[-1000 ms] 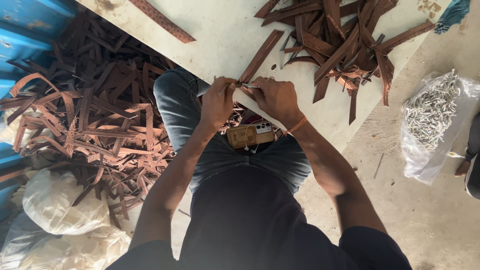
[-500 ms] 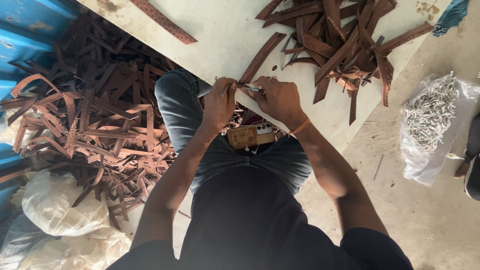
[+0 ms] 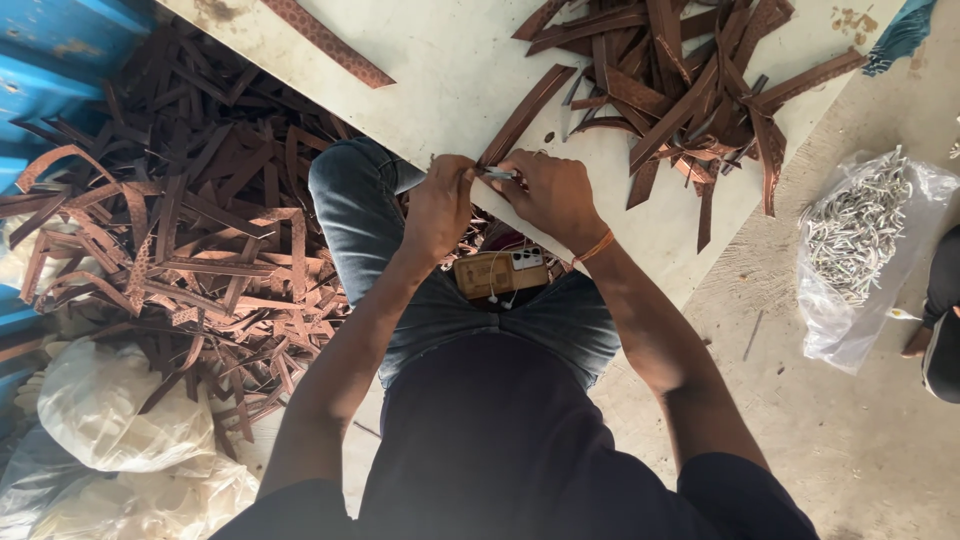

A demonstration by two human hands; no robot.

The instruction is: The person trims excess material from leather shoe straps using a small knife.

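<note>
At the table (image 3: 440, 90) edge, left hand (image 3: 438, 205) and right hand (image 3: 550, 190) both pinch closed on one brown strap (image 3: 525, 115). Its far end lies on the table. Two strap piles: one on the table (image 3: 690, 80), one on the floor (image 3: 190, 220); one bag of metal parts (image 3: 855, 225) sits right.

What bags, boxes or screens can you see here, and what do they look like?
Clear plastic bag: on the floor at right, open and crumpled, full of small silvery metal pieces.
White plastic bags: lower left beside the strap pile, soft, bulging, cloudy white.
Phone: on the person's lap below both hands, flat rectangle in a tan case, white earphone cord attached; its screen does not show.
</note>
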